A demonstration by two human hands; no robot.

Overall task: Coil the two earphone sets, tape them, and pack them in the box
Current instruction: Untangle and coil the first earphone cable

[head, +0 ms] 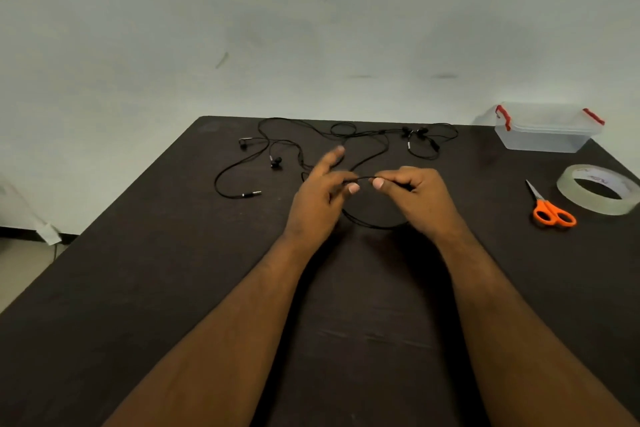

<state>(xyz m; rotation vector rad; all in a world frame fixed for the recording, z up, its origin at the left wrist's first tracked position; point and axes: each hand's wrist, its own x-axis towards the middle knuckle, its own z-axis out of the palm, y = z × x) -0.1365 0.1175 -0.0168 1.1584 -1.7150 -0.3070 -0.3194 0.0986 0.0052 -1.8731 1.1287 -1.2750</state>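
- Head view: right hand (414,196) and left hand (320,199) meet over the middle of the dark table (138,288), both pinching the same black earphone cable (363,178).
- Right hand: thumb and curled fingers clamped on the cable, thumbnail facing the camera.
- Left hand: thumb pinches the cable against a finger; remaining fingers are stretched out and spread, pointing away from the body.
- Short run of cable bridges the two thumbs; below them it hangs as a loop (372,224) between the wrists.
- Rest of that cable trails back to the far edge, ending in a pair of earbuds (414,132) right of centre.
- Second earphone set (263,152) lies loose far left of the hands; its jack plug (252,193) points right, buds apart from each other. The two sets' cords cross near the far edge.
- Clear plastic box (545,132) with red latches sits at the far right corner, lid on.
- Tape roll (595,189) lies flat near the right edge; orange-handled scissors (550,206) lie just left of it, blades pointing away.
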